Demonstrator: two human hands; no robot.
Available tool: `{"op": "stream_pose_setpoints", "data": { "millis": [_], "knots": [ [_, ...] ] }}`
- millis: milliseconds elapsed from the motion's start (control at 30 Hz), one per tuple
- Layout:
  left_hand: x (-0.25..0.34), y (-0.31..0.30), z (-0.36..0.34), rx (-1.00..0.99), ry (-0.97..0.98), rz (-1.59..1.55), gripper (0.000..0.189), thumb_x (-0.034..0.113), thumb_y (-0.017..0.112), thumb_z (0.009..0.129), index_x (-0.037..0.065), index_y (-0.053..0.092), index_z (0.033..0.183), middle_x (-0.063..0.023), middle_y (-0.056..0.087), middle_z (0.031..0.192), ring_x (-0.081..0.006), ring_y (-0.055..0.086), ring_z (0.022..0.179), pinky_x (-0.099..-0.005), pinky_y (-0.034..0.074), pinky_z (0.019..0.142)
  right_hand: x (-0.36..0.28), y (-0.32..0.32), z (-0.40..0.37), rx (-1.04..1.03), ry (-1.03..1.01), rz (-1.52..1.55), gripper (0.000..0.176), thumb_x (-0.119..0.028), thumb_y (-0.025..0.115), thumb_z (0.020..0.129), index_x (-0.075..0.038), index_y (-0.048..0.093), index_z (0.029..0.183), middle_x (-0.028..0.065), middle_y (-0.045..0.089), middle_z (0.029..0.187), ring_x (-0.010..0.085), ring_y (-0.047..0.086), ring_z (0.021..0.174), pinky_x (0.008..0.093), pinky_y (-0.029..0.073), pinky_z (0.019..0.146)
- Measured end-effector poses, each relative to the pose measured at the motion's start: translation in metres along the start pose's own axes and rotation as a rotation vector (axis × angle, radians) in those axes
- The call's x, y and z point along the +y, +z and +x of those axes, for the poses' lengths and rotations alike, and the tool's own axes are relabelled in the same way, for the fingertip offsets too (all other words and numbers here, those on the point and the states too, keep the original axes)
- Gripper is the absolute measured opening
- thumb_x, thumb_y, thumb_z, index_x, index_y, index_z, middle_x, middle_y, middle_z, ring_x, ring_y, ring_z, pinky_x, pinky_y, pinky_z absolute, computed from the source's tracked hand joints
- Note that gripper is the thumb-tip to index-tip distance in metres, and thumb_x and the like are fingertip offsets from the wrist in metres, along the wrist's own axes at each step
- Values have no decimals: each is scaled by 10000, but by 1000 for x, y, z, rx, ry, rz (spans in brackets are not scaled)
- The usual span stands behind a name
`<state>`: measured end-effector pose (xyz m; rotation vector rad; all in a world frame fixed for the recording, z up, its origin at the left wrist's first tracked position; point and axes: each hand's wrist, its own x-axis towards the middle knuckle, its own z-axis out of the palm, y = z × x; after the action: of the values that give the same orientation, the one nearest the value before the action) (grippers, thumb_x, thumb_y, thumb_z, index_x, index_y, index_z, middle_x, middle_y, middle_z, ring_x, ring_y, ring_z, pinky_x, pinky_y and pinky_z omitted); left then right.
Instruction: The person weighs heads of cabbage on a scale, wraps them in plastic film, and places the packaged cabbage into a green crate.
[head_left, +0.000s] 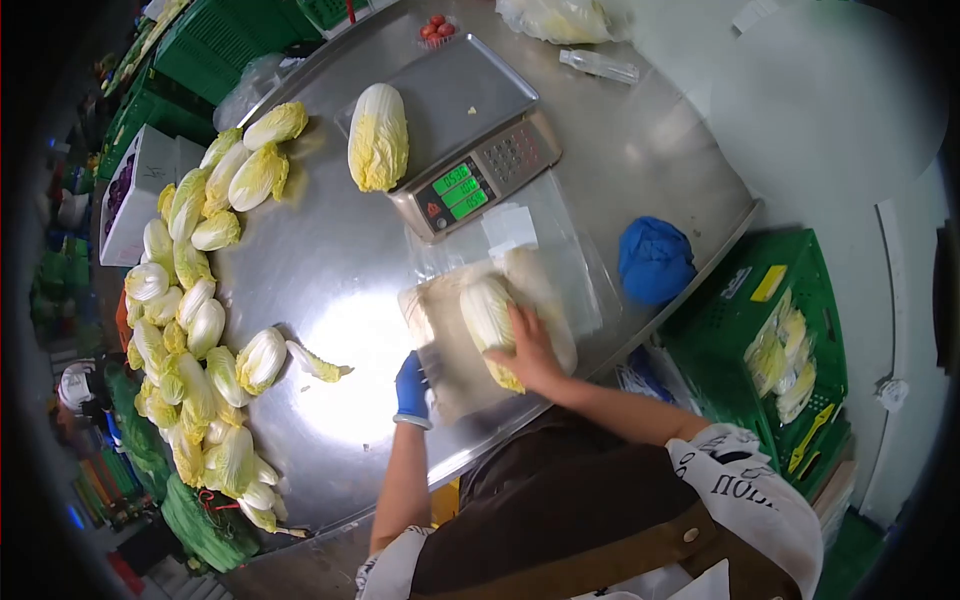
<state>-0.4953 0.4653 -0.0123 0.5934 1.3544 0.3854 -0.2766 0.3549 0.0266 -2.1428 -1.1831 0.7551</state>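
Note:
A pale napa cabbage [487, 318] lies on a whitish cloth or wrap [445, 370] near the table's front edge. My right hand [530, 350], bare, rests on its right side with fingers spread. In a blue glove, my left hand [411, 388] is at the left edge of the wrap; its fingers are partly hidden and smeared. Beyond them, another cabbage [378, 138] sits on the left part of a scale [470, 180] with green lit digits. Clear plastic bags [580, 260] lie under and beside the wrap.
Many cabbages [190, 370] are heaped along the left side, with a single one [262, 360] and a loose leaf [318, 362] nearer. A blue bundle [655, 260] lies at the right edge, a bottle [600, 66] and tomatoes [437, 31] at the back. Green crate [820, 300] stands right.

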Motion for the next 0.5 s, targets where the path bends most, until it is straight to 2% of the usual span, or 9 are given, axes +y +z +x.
{"op": "stream_pose_setpoints", "data": {
  "millis": [33, 100, 133, 167, 267, 333, 367, 400, 500],
  "knots": [
    [-28, -11, 10, -159, 116, -16, 332, 250, 429, 951, 45, 571, 1170, -94, 622, 1046, -186, 613, 873, -292, 505, 731, 10, -8, 1, 31, -82, 59, 742, -298, 721, 761, -31, 356, 1350, 258, 364, 1322, 422, 353, 1217, 455, 325, 1017],
    [-19, 11, -15, -117, 126, 57, 367, 260, 417, 953, 48, 525, 1232, -103, 618, 1073, -199, 612, 910, -299, 501, 764, 20, -43, 11, 275, -115, 113, 442, -127, 611, 832, -22, 473, 1238, 192, 458, 1270, 381, 419, 1170, 429, 350, 990],
    [-19, 17, -20, -104, 142, 97, 375, 267, 412, 955, 60, 512, 1251, -100, 614, 1083, -199, 609, 924, -304, 499, 775, 41, -54, 21, 417, -141, 98, 332, -78, 559, 846, -14, 519, 1170, 184, 538, 1158, 385, 506, 1047, 412, 416, 914],
    [-18, 21, -19, -129, 134, 69, 380, 277, 420, 952, 78, 503, 1265, -92, 610, 1095, -197, 605, 938, -310, 497, 782, 64, -57, 31, 337, 60, 320, 303, -132, 583, 850, -13, 544, 1126, 159, 588, 1053, 350, 573, 939, 399, 466, 832],
    [-1, 46, -30, -272, 96, 32, 499, 329, 455, 947, 104, 361, 1382, -81, 498, 1267, -190, 530, 1081, -328, 454, 868, 54, -50, 47, -319, 556, 727, 327, -232, 631, 847, -19, 566, 1086, 117, 614, 976, 281, 602, 869, 366, 485, 784],
    [1, 73, -38, -323, 94, 64, 594, 323, 472, 951, 72, 246, 1440, -103, 403, 1364, -201, 470, 1162, -326, 405, 942, 46, -15, 47, -314, 269, 467, 435, -284, 633, 852, -40, 524, 1195, 100, 605, 1032, 210, 590, 944, 332, 467, 808],
    [-6, 87, -38, -357, 286, 224, 763, 335, 507, 939, 6, 59, 1462, -176, 261, 1447, -255, 330, 1295, -329, 319, 1038, 43, 2, 47, -307, 244, 483, 503, -307, 641, 847, -39, 476, 1240, 113, 585, 1065, 202, 571, 978, 337, 455, 834],
    [-32, 91, -16, -251, 432, 358, 820, 281, 552, 917, -59, 17, 1437, -252, 205, 1459, -295, 265, 1337, -330, 270, 1076, 42, 10, 46, -300, 218, 499, 574, -330, 650, 842, -38, 429, 1284, 125, 566, 1098, 194, 553, 1012, 341, 443, 860],
    [-61, 120, -28, -18, 693, 475, 848, 196, 602, 874, -72, 22, 1431, -287, 192, 1454, -321, 283, 1329, -352, 250, 1090, 19, -37, 33, -365, 485, 1352, 674, -344, 712, 783, 19, 382, 1245, 153, 512, 1165, 219, 534, 1038, 360, 435, 891]
  ]
}}
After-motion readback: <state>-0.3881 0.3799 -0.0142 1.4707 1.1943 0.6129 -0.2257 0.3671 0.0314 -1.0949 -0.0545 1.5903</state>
